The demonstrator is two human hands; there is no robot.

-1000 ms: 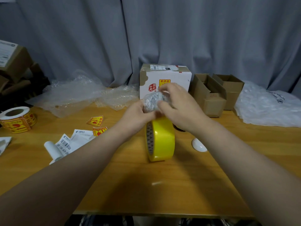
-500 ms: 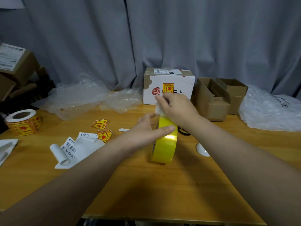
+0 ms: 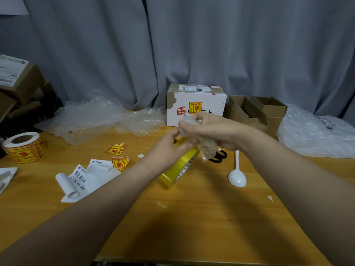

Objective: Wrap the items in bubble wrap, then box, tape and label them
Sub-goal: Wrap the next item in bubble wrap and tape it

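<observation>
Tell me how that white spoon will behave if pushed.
The white spoon looks thin and plastic, so probably light and likely to skid on the smooth table. With a rounded bowl and slim handle, it may pivot rather than slide straight.

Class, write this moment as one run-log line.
stage: wrapping | right hand grips bubble-wrapped bundle | left hand on tilted yellow tape roll | spoon on table, unwrapped

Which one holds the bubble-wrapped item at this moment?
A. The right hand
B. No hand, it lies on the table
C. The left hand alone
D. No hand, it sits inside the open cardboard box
A: the right hand has its fingers curled round the bubble-wrapped item, while the left hand is down at the yellow tape roll.
</observation>
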